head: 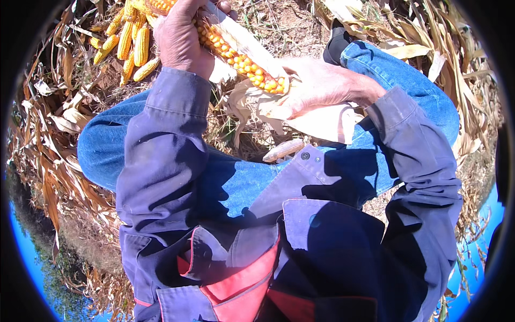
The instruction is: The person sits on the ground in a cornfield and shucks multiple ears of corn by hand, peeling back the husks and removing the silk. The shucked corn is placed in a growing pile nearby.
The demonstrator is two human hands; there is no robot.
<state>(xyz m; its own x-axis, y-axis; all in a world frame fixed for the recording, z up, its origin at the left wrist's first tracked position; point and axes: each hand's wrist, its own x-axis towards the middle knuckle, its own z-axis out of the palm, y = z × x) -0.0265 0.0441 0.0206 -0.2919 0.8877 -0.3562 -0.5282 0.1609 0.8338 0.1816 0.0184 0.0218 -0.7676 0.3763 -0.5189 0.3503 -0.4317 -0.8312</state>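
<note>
An orange-yellow ear of corn (241,60) runs slantwise between my two hands, its kernels bare along one side. Pale dry husk (245,38) still lies along its upper side. My left hand (181,42) grips the far end of the ear and husk; its fingertips are partly hidden. Around the ear's near end, my right hand (322,84) is closed on the base and the peeled-back husk (330,120). Beyond my left hand lies a pile of husked yellow ears (132,38). A pale, thin ear or cob (283,150) rests on the ground between my legs.
My bent legs in blue jeans (102,141) frame the ground before me. Dry corn stalks and leaves (60,153) heap at the left, with more stalks (458,80) at the right. Straw-strewn soil (281,28) shows ahead, near a dark shoe (337,44).
</note>
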